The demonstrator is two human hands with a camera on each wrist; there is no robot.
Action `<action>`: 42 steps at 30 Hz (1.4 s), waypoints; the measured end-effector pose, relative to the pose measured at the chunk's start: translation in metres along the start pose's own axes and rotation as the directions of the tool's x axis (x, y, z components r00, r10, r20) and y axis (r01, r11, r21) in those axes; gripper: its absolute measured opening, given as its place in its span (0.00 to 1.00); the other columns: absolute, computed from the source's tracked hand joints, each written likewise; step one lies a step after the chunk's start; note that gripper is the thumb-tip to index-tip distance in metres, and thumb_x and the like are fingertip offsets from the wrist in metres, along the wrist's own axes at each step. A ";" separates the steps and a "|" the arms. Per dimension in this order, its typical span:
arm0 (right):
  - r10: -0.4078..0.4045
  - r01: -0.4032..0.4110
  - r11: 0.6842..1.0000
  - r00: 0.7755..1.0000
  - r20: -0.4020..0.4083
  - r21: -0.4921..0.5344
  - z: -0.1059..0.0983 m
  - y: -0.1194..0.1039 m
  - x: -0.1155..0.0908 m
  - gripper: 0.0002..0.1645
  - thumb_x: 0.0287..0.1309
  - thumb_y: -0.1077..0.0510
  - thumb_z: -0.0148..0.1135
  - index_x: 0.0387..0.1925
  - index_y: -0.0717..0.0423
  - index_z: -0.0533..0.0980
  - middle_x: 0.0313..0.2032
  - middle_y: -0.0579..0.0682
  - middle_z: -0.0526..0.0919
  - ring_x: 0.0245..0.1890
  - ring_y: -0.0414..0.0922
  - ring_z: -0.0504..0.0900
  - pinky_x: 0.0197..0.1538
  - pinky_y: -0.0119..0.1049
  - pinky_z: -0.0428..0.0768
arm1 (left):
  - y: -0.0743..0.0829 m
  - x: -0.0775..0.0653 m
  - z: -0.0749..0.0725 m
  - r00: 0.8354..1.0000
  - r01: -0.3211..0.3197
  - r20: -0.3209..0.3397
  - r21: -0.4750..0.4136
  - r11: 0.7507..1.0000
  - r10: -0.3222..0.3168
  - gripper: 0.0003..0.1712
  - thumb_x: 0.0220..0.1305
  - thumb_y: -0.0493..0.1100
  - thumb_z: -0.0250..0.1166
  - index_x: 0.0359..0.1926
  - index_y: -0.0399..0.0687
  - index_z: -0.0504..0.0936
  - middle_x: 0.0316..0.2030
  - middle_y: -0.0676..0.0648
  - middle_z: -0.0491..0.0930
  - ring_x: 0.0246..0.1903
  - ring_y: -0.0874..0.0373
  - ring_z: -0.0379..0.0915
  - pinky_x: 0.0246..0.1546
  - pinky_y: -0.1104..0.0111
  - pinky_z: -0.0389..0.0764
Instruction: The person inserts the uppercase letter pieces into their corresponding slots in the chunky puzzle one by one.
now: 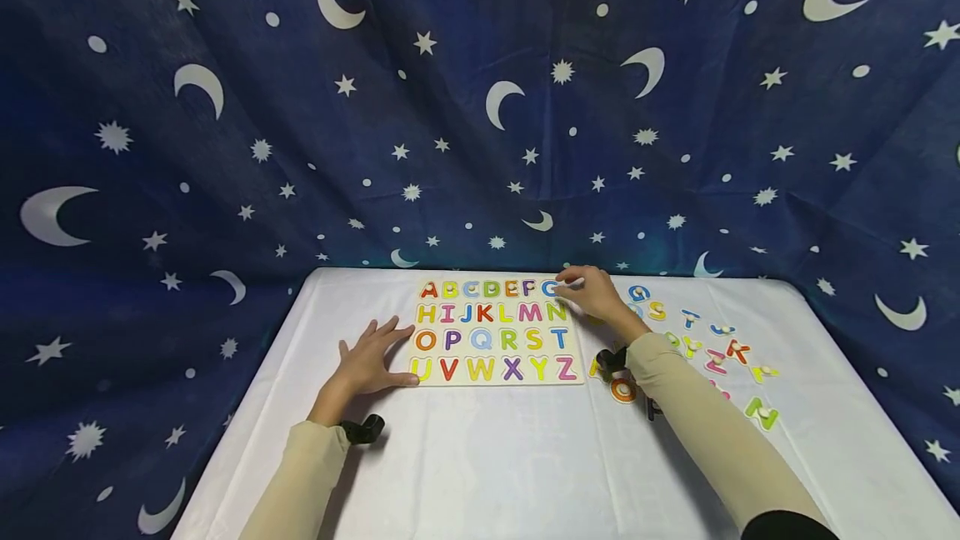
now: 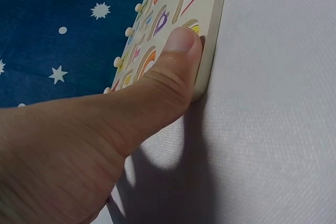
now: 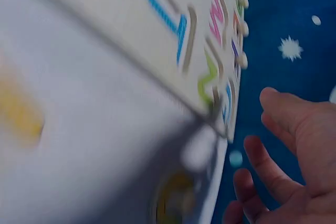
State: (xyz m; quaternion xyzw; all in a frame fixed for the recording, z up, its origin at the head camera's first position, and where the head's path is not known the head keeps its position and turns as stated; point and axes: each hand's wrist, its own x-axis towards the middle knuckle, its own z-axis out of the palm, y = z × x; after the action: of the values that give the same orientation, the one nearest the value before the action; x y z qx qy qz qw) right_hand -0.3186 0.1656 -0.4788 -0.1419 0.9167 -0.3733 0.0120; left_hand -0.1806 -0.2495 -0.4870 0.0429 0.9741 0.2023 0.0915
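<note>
A wooden alphabet puzzle board (image 1: 497,385) lies on the table, its top row from A to F filled with knobbed letter pieces. My left hand (image 1: 369,358) rests at the board's left side, and its thumb (image 2: 181,43) presses on the lower left corner. Above the board's upper right corner is my right hand (image 1: 592,292), beside the blue G slot (image 1: 548,288). Its fingers are parted and loosely bent in the right wrist view, with nothing visible between them. A blurred yellow letter piece (image 3: 176,195) lies on the cloth below that hand.
Loose letter pieces lie right of the board, among them a red K (image 1: 738,351), a green N (image 1: 762,413) and an orange O (image 1: 622,391). My right forearm partly covers others. A dark blue starry cloth (image 1: 450,107) hangs behind the white table (image 1: 480,465).
</note>
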 end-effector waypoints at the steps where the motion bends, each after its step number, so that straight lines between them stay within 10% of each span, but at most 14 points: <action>1: -0.006 0.006 1.000 1.000 0.002 -0.002 -0.005 0.003 -0.002 0.16 0.65 0.56 0.70 0.52 0.59 0.85 0.52 0.62 0.85 0.51 0.60 0.83 0.57 0.56 0.79 | 0.000 0.000 0.000 1.000 0.000 0.002 0.000 1.000 0.000 0.60 0.43 0.67 0.81 0.76 0.57 0.68 0.79 0.40 0.55 0.78 0.32 0.41 0.63 0.20 0.34; 20: 0.030 -0.034 0.997 0.998 -0.059 -0.073 -0.065 0.054 -0.045 0.18 0.66 0.55 0.69 0.53 0.61 0.83 0.48 0.62 0.85 0.39 0.55 0.76 0.41 0.44 0.73 | -0.004 0.002 0.001 1.000 -0.020 0.004 -0.001 1.000 0.020 0.60 0.44 0.68 0.81 0.76 0.56 0.68 0.79 0.39 0.56 0.78 0.30 0.41 0.62 0.19 0.35; 42: 0.192 -0.202 0.979 0.963 -0.191 -0.032 -0.085 0.093 -0.059 0.21 0.67 0.56 0.67 0.56 0.63 0.80 0.53 0.68 0.82 0.51 0.65 0.81 0.51 0.56 0.80 | -0.003 0.001 0.000 1.000 -0.023 0.001 -0.001 1.000 0.023 0.60 0.43 0.68 0.81 0.76 0.56 0.68 0.79 0.39 0.56 0.78 0.30 0.41 0.63 0.19 0.35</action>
State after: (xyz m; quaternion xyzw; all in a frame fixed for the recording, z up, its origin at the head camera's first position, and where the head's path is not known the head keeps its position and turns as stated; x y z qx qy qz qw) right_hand -0.2962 0.3025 -0.4867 -0.0148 0.9327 -0.3581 -0.0406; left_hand -0.1821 -0.2519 -0.4880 0.0544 0.9734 0.2036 0.0897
